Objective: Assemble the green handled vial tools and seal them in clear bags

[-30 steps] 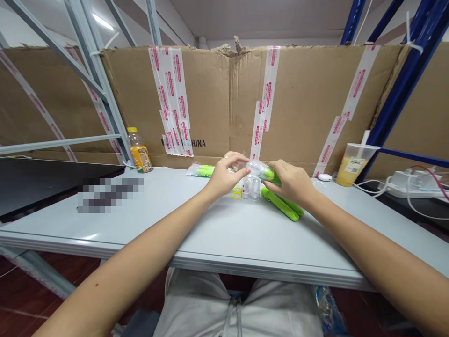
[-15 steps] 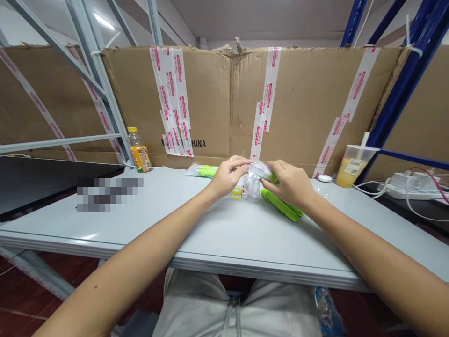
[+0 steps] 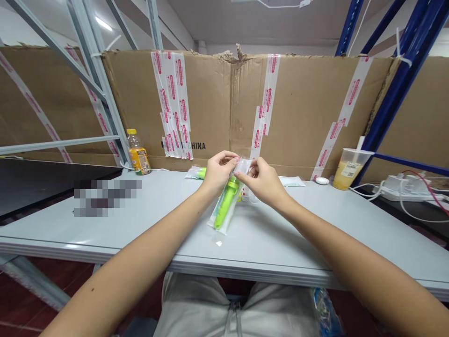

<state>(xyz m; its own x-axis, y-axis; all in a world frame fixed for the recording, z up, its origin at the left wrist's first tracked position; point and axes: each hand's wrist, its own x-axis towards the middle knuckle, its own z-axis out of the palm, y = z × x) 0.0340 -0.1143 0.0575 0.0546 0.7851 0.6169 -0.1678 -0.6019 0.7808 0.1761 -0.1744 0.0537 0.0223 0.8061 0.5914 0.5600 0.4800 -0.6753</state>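
Two green-filled bags [image 3: 227,206], one bottle [image 3: 140,161], one drink cup [image 3: 345,171], one rounded white object [image 3: 322,180]

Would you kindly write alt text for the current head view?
A person's left hand and right hand hold the far end of a clear bag with a green item inside, over a pale table. Taped cardboard stands behind; a bottle at left, a cup at right.

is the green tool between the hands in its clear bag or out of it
In: the clear bag shows along both sides of the green tool and past its lower end.
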